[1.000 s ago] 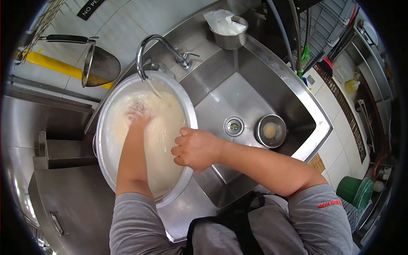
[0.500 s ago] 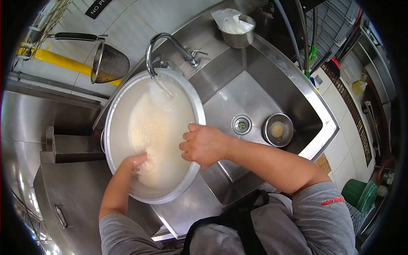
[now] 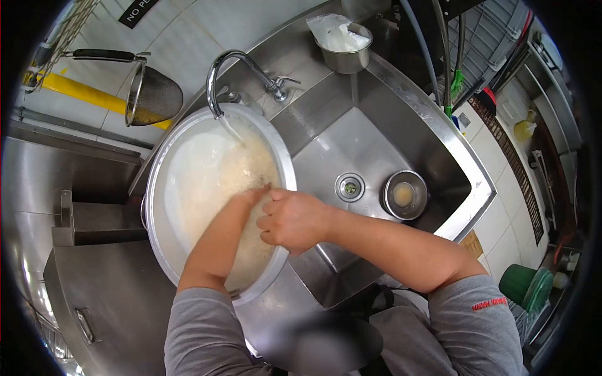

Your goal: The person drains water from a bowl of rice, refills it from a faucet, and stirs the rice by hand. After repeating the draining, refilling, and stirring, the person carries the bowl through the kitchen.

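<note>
A large round metal pot (image 3: 152,194) holds cloudy whitish water with pale grains, which look like rice (image 3: 235,169). My left hand (image 3: 254,195) reaches into the pot near its right side. Its fingers are mostly sunk in the cloudy water, so their pose is hidden. My right hand (image 3: 291,220) is closed over the right rim of the pot, fingers curled toward the inside. Above the pot's far edge arches a chrome faucet (image 3: 213,78), and a thin stream of water runs from it into the pot.
Right of the pot lies a steel sink basin (image 3: 338,147) with a drain (image 3: 350,187) and a small metal bowl (image 3: 405,195). A metal container with a plastic bag (image 3: 347,55) stands at the back corner. A mesh strainer (image 3: 153,97) hangs on the left wall.
My left hand has swept through the water from the pot's near left toward its right side, close to my right hand. The pale grains have shifted rightward. My right hand stays on the rim.
</note>
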A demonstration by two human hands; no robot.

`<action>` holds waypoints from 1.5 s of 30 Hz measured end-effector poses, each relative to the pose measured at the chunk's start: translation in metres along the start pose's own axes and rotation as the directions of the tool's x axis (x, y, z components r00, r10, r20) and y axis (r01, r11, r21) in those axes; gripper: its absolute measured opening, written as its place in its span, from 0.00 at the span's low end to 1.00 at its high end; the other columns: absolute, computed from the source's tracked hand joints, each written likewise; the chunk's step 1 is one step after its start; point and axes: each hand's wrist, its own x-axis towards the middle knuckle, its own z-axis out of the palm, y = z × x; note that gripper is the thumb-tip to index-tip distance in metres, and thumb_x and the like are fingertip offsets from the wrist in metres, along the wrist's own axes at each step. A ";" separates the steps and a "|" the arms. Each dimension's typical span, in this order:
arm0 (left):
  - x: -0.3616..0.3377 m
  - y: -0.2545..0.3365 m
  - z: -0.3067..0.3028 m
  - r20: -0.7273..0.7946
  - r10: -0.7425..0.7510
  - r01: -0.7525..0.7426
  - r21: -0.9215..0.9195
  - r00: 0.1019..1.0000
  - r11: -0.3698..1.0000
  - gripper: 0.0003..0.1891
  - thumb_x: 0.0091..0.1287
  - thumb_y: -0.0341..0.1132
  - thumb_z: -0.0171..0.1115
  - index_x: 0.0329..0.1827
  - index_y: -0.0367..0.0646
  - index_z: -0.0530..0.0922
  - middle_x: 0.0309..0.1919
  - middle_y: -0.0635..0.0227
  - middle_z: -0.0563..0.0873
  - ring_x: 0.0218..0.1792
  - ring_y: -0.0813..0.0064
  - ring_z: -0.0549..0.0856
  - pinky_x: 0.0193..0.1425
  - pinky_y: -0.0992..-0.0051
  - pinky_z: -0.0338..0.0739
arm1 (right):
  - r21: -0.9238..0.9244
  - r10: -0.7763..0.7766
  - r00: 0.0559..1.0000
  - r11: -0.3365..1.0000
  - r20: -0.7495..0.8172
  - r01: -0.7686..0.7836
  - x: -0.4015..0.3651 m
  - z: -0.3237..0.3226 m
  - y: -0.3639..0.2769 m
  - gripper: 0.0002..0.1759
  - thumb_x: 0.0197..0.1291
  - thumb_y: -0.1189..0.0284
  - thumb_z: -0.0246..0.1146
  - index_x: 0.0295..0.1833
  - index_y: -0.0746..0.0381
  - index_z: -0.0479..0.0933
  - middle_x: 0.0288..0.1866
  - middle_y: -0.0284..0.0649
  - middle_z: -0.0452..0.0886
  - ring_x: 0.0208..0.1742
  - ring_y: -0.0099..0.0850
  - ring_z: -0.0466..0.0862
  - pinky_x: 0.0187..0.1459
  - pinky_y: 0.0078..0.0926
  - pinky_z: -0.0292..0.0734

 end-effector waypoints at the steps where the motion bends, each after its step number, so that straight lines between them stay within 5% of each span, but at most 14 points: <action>1: 0.019 -0.007 -0.014 -0.086 -0.102 0.100 -0.026 0.991 0.995 0.27 0.68 0.37 0.56 0.72 0.50 0.69 0.66 0.56 0.75 0.69 0.61 0.71 0.73 0.64 0.66 | -0.001 0.009 1.000 1.000 0.021 -0.009 0.000 0.002 -0.001 0.18 0.28 0.56 0.73 0.29 0.48 0.80 0.32 0.24 0.75 0.40 0.26 0.78 0.44 0.29 0.67; 3: 0.054 -0.041 -0.022 -0.145 -0.182 0.176 -0.056 0.972 0.983 0.27 0.69 0.37 0.56 0.72 0.51 0.69 0.68 0.56 0.74 0.71 0.62 0.70 0.74 0.64 0.65 | -0.001 0.023 0.999 1.000 0.045 -0.023 0.000 0.002 -0.001 0.18 0.29 0.56 0.73 0.29 0.48 0.81 0.32 0.24 0.75 0.40 0.25 0.78 0.44 0.28 0.67; 5: 0.091 -0.117 -0.025 0.011 0.125 -0.093 0.729 0.992 0.678 0.28 0.71 0.44 0.52 0.76 0.58 0.65 0.76 0.64 0.64 0.76 0.64 0.61 0.79 0.62 0.55 | 0.007 0.017 0.998 1.000 0.057 -0.018 0.000 -0.001 -0.001 0.18 0.29 0.55 0.73 0.29 0.48 0.80 0.31 0.24 0.75 0.40 0.25 0.78 0.43 0.28 0.66; 8: 0.025 -0.102 -0.084 -0.127 0.145 -0.026 0.655 0.981 0.755 0.31 0.71 0.48 0.51 0.77 0.53 0.63 0.77 0.77 0.62 0.77 0.65 0.59 0.83 0.60 0.44 | -0.004 0.023 0.999 1.000 0.045 -0.023 -0.001 0.000 -0.002 0.19 0.28 0.54 0.73 0.29 0.48 0.81 0.32 0.24 0.75 0.40 0.25 0.78 0.44 0.28 0.66; 12: -0.016 -0.147 -0.089 -0.163 -0.237 0.286 0.641 0.958 0.713 0.32 0.75 0.48 0.45 0.79 0.46 0.55 0.78 0.56 0.59 0.78 0.59 0.58 0.80 0.57 0.52 | -0.005 0.028 0.998 1.000 0.053 -0.027 -0.001 -0.002 -0.002 0.20 0.28 0.53 0.74 0.30 0.49 0.81 0.33 0.24 0.76 0.40 0.25 0.78 0.45 0.28 0.66; 14: -0.049 -0.138 -0.100 0.026 -0.506 0.447 0.432 0.862 0.784 0.32 0.76 0.47 0.45 0.79 0.42 0.56 0.75 0.48 0.63 0.76 0.57 0.63 0.78 0.60 0.58 | -0.007 0.020 0.998 1.000 0.065 -0.019 -0.001 -0.002 -0.002 0.20 0.28 0.53 0.74 0.30 0.49 0.81 0.33 0.24 0.76 0.41 0.25 0.78 0.45 0.28 0.66; 15: -0.062 -0.148 -0.095 0.023 -0.513 0.454 0.434 0.858 0.778 0.32 0.76 0.47 0.45 0.79 0.42 0.56 0.75 0.48 0.63 0.76 0.57 0.63 0.78 0.60 0.58 | -0.001 0.014 0.998 1.000 0.060 -0.014 -0.001 -0.001 -0.002 0.20 0.28 0.53 0.74 0.30 0.49 0.81 0.33 0.24 0.76 0.41 0.25 0.78 0.45 0.28 0.66; 17: -0.088 -0.183 -0.070 0.374 -0.524 0.365 0.418 0.765 0.832 0.26 0.74 0.44 0.47 0.72 0.42 0.64 0.68 0.49 0.69 0.70 0.60 0.69 0.72 0.61 0.65 | 0.015 0.014 0.999 1.000 0.050 -0.015 -0.001 0.000 -0.001 0.19 0.28 0.55 0.75 0.29 0.49 0.81 0.33 0.23 0.76 0.40 0.25 0.78 0.45 0.28 0.66; 21: -0.125 -0.195 -0.034 0.838 -0.354 0.232 0.279 0.415 0.932 0.20 0.72 0.40 0.50 0.63 0.42 0.76 0.59 0.50 0.80 0.62 0.63 0.79 0.63 0.62 0.74 | 0.026 0.034 0.999 0.999 0.028 -0.035 -0.001 0.001 -0.003 0.14 0.33 0.57 0.75 0.27 0.49 0.83 0.31 0.25 0.80 0.39 0.27 0.81 0.48 0.29 0.68; 24: -0.156 -0.117 -0.010 0.839 -0.107 0.028 0.109 0.533 0.994 0.20 0.72 0.40 0.50 0.63 0.43 0.77 0.59 0.51 0.80 0.63 0.63 0.78 0.63 0.62 0.73 | 0.028 0.020 1.000 0.999 0.022 -0.021 -0.001 0.004 -0.003 0.19 0.26 0.56 0.76 0.28 0.48 0.81 0.31 0.24 0.76 0.40 0.25 0.78 0.45 0.28 0.66; 28: -0.139 -0.059 0.025 0.563 0.217 -0.240 -0.034 0.797 0.970 0.20 0.72 0.41 0.50 0.63 0.43 0.77 0.59 0.52 0.80 0.63 0.63 0.77 0.64 0.61 0.72 | 0.024 0.029 0.999 0.999 0.041 -0.030 -0.001 0.004 -0.002 0.20 0.26 0.55 0.76 0.30 0.48 0.82 0.32 0.24 0.76 0.40 0.25 0.78 0.45 0.28 0.66; 32: -0.071 -0.049 0.016 0.299 0.088 -0.151 0.197 0.950 0.969 0.20 0.72 0.41 0.50 0.62 0.44 0.77 0.59 0.52 0.80 0.64 0.62 0.77 0.66 0.60 0.71 | 0.009 0.026 0.999 1.000 0.032 -0.027 -0.001 0.003 -0.002 0.21 0.26 0.54 0.76 0.31 0.48 0.81 0.33 0.24 0.76 0.40 0.25 0.78 0.44 0.28 0.66; 37: -0.007 -0.081 -0.016 0.038 -0.077 0.052 0.436 0.996 0.899 0.20 0.72 0.42 0.50 0.62 0.45 0.78 0.60 0.53 0.80 0.65 0.62 0.76 0.67 0.59 0.69 | 0.027 0.013 0.999 1.000 0.038 -0.014 -0.001 0.002 -0.001 0.22 0.25 0.53 0.75 0.30 0.48 0.81 0.32 0.24 0.76 0.39 0.25 0.78 0.43 0.28 0.67; 45: 0.058 -0.050 -0.029 -0.090 -0.056 0.084 0.351 0.994 0.933 0.21 0.71 0.42 0.50 0.62 0.46 0.79 0.60 0.55 0.80 0.66 0.61 0.74 0.69 0.57 0.66 | 0.039 0.003 1.000 0.999 0.015 -0.004 -0.001 0.003 0.000 0.21 0.25 0.54 0.75 0.29 0.49 0.81 0.31 0.24 0.75 0.39 0.25 0.78 0.43 0.28 0.66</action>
